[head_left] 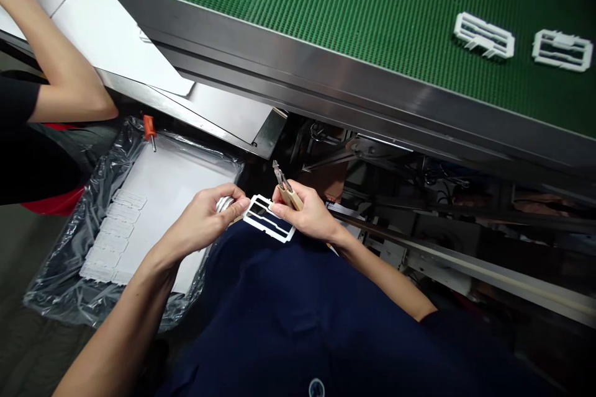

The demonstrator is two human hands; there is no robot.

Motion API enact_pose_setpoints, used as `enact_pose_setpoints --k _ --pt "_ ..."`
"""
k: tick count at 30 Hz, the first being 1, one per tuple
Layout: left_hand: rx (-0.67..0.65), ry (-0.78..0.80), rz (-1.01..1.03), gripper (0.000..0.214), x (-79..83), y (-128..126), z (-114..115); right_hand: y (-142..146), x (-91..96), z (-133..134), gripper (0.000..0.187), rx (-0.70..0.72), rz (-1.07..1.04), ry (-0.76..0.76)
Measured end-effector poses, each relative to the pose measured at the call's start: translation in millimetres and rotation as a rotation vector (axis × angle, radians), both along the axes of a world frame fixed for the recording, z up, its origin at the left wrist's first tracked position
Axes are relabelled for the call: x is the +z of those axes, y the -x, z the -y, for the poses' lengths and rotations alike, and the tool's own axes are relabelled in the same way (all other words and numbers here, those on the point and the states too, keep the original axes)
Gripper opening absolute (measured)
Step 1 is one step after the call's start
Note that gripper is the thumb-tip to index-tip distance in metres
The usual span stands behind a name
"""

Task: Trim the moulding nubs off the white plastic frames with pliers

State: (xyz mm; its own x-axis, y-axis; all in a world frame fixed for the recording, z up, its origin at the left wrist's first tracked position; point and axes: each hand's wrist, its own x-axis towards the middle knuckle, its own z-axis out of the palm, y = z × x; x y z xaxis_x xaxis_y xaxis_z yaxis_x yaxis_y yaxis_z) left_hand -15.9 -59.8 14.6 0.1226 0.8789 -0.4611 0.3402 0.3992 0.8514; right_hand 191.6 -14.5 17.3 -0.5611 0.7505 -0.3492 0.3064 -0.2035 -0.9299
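My left hand (209,216) pinches the left end of a flat white plastic frame (267,218) held over my lap, its fingers closed on it and on a small pale piece beside it. My right hand (307,216) grips small cutting pliers (285,186) with tan handles, jaws pointing up and away, while its fingertips rest on the frame's right end. Both hands sit close together below the conveyor's steel edge.
A green conveyor belt (354,6) carries two white frames (484,36) (562,49) at the upper right. A plastic-lined box (69,260) at my left holds a row of white frames (114,236). An orange-handled tool (149,129) lies by the box. Another person's arm (51,68) reaches in at the upper left.
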Motion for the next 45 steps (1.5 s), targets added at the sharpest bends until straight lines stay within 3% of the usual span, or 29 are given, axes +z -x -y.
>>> enact_pose_setpoints --k 3,7,13,17,26,33,45 --pt "-0.11 -0.115 -0.026 0.024 -1.7 3.9 -1.2 -0.8 -4.3 1.7 0.017 0.015 -0.028 0.059" --pt "-0.104 -0.179 0.09 0.021 -2.3 3.3 -0.1 -2.5 -14.5 5.7 0.029 0.021 -0.157 0.231" --pt "-0.035 -0.007 0.235 0.025 -3.8 1.5 9.9 -5.5 -22.6 13.9 0.033 -0.015 -0.233 0.318" --pt "-0.045 0.111 0.229 0.023 -4.6 3.2 16.0 -6.9 -23.3 14.9 0.033 -0.031 -0.218 0.321" --pt "0.071 0.173 0.349 0.02 -11.4 3.8 15.3 -0.2 -19.9 3.2 0.032 0.058 -0.353 0.528" --pt "0.175 0.285 0.418 0.02 -9.3 6.6 20.6 3.1 -20.2 2.7 0.031 0.036 -0.426 0.67" --pt "0.203 0.315 0.414 0.023 -7.7 4.1 20.2 2.8 -20.1 4.2 0.035 0.004 -0.417 0.678"
